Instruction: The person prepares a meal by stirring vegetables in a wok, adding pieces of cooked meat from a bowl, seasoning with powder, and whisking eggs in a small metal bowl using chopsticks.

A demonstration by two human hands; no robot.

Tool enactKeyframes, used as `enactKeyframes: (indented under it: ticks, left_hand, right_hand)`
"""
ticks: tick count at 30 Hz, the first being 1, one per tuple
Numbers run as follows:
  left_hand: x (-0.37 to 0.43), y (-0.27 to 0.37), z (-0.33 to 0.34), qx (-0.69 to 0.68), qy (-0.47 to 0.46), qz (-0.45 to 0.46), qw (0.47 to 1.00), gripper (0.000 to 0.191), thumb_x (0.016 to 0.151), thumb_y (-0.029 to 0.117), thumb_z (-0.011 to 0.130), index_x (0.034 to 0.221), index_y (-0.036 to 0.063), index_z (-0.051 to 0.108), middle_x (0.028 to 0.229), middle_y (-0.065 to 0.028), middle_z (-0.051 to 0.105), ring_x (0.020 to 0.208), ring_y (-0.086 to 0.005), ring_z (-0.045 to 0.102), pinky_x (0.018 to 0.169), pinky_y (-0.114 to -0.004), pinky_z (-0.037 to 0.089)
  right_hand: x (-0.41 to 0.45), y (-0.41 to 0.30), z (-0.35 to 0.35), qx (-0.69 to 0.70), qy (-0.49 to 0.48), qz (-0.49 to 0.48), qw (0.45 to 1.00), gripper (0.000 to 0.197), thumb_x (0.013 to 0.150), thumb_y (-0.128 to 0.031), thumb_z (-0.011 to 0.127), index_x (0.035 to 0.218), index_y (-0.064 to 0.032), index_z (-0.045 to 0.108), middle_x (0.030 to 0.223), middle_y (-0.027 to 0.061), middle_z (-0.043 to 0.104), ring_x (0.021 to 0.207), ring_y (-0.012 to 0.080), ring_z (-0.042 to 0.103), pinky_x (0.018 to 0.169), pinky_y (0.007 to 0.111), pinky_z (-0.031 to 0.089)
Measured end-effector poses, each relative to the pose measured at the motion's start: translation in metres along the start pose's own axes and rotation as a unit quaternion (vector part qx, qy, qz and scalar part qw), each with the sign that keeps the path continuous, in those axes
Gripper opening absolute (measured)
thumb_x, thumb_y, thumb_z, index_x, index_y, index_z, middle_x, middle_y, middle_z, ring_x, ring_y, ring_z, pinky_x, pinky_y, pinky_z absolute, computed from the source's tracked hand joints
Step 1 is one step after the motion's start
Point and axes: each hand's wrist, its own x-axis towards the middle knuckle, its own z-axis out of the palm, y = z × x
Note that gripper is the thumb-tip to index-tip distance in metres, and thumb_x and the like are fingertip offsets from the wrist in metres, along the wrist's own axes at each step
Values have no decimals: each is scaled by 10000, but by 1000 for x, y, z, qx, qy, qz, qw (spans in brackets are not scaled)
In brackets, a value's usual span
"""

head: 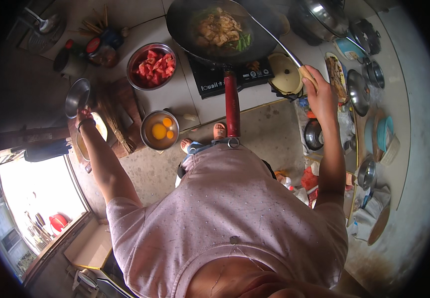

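Note:
At the left, my left hand (83, 114) grips the rim of a small tilted metal bowl (76, 97); its contents cannot be made out. My right hand (321, 93) is closed around the wooden handle of a metal cooking spatula or ladle (287, 50). Its shaft reaches over the rim of a dark wok (185, 39), and its head is partly hidden at the top. Browned meat pieces (218, 29) and cut green vegetables (242, 43) lie in the wok. The wok's red handle (232, 104) points towards my body.
A Fouail cooker (211, 85) sits under the wok. Left of it stand a metal bowl of cut tomatoes (153, 67) and a bowl holding three egg yolks (160, 130). A brush of bound stalks (116, 123) lies on a wooden board. A pale round lid (285, 76) is at the right.

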Motion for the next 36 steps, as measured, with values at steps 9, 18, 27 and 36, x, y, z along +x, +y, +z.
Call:
enactKeyframes:
  ticks: [9,18,27,36]
  left_hand:
    - [-30,-2,-3,55,-119,-99,986,242,919,267,594,705,185,518,572,69,461,576,-86,592,375,-193,341]
    - [-33,-5,-6,30,-151,-53,987,313,914,264,608,644,168,481,545,57,422,454,-88,454,352,-182,283]
    - [-24,-6,-12,4,-131,-61,989,307,921,217,605,657,152,462,567,43,429,452,-93,407,391,-190,362]
    - [-10,-6,-15,11,-126,-60,990,301,948,201,549,668,134,461,567,25,432,465,-104,419,421,-217,395]
  right_hand:
    - [5,6,2,7,-34,-32,999,326,888,-237,606,1204,-156,592,942,164,672,884,381,631,738,439,505]
    - [-19,-20,-28,162,-106,24,981,302,890,-189,617,1186,-128,603,937,187,668,861,377,638,724,395,512]
    - [-22,-32,-4,83,-41,-60,994,300,892,-219,598,1179,-132,611,921,192,666,852,384,636,733,435,505]
    - [0,-43,-7,-13,-29,-51,998,307,880,-225,611,1179,-153,614,948,146,681,865,358,645,728,423,515]
